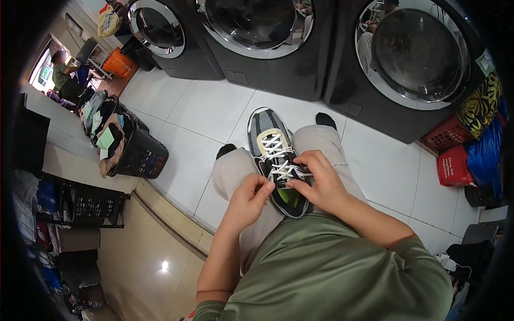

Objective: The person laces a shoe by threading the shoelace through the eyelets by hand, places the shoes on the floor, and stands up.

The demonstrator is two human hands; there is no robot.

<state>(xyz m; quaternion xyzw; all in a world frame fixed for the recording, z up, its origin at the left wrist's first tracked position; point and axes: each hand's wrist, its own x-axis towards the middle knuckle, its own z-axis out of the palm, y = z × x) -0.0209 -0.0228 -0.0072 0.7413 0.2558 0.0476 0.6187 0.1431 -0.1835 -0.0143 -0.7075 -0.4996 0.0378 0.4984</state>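
Observation:
A grey and black sneaker (265, 122) with white laces (274, 145) rests on my lap between my knees, toe pointing away from me. At the left side of its collar, my left hand (250, 199) has thumb and index finger pinched together; whatever is between them is too small to make out. My right hand (321, 184) is on the right side of the shoe, thumb and index finger curled at the upper laces near the tongue. The insole inside the shoe looks green.
Dark front-loading washers (278, 69) line the far side. Laundry baskets (142, 155) stand at left, by a raised floor edge (176, 222). Bags, including a red one (454, 167), sit at right. Another person (63, 75) is at the far left.

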